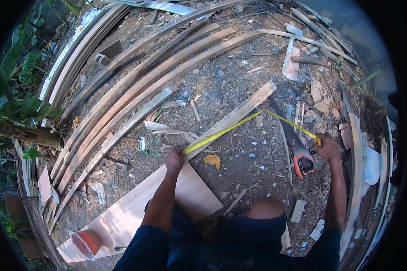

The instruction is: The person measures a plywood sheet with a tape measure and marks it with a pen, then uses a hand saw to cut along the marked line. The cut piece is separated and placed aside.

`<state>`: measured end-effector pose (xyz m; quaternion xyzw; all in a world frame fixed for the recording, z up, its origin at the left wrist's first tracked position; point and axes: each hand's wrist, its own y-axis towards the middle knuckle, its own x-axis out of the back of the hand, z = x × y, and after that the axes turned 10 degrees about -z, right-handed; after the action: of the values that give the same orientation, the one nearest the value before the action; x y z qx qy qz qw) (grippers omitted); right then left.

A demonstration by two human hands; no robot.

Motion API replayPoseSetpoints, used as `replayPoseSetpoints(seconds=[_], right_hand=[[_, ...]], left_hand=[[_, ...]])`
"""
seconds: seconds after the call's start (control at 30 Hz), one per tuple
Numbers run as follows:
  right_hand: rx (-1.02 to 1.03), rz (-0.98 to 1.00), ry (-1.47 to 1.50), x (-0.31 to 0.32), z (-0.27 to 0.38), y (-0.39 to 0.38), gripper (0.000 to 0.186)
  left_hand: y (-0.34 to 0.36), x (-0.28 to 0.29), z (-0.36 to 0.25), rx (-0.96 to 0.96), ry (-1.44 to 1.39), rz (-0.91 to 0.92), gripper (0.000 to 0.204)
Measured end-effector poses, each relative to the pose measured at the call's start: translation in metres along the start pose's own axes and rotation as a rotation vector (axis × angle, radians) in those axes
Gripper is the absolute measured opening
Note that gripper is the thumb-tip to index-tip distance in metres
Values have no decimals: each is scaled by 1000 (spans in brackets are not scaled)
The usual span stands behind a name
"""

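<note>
Head view: two bare hands work with one yellow tape measure [233, 127], its strip running from the middle of the frame to the right. The left hand [175, 160], at centre, is nearly closed, fingers pinching the strip's end at the lower end of one narrow board [234, 116]. The right hand [326, 148], right of centre, is curled around the yellow case. Between them the strip runs beside the board's lower edge, peaks near its upper end, then slants down to the right.

One saw [294, 141] with an orange handle lies on the ground, its blade passing under the strip. One sheet of plywood [196, 189] fills the lower left, with one red bucket [87, 244] on its far left end. One yellow scrap [212, 161] lies just below the board, and one small can [142, 143] left of centre. At least four long timbers [212, 52] sweep across the upper left.
</note>
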<state>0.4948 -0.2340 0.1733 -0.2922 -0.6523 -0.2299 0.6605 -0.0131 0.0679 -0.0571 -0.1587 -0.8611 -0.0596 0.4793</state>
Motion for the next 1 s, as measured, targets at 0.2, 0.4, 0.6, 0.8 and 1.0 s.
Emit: replayPoseSetpoints(seconds=[0.2,0.4,0.6,0.8,1.0], right_hand=[[-72,152,-13,-23,63,36,49],[-71,232,-49,-32,93,72,54],[-25,176,-96,-25,98,83,50],[-8,148,-102,-15,102,84,47],[-14,131,-106,-15,104,87,47]], left_hand=[[5,11,4,-14,16,95,24],[17,6,13,-21,95,168,26],[19,10,10,-1,181,202,30],[17,11,10,-40,125,193,25],[19,12,10,-66,75,196,22]])
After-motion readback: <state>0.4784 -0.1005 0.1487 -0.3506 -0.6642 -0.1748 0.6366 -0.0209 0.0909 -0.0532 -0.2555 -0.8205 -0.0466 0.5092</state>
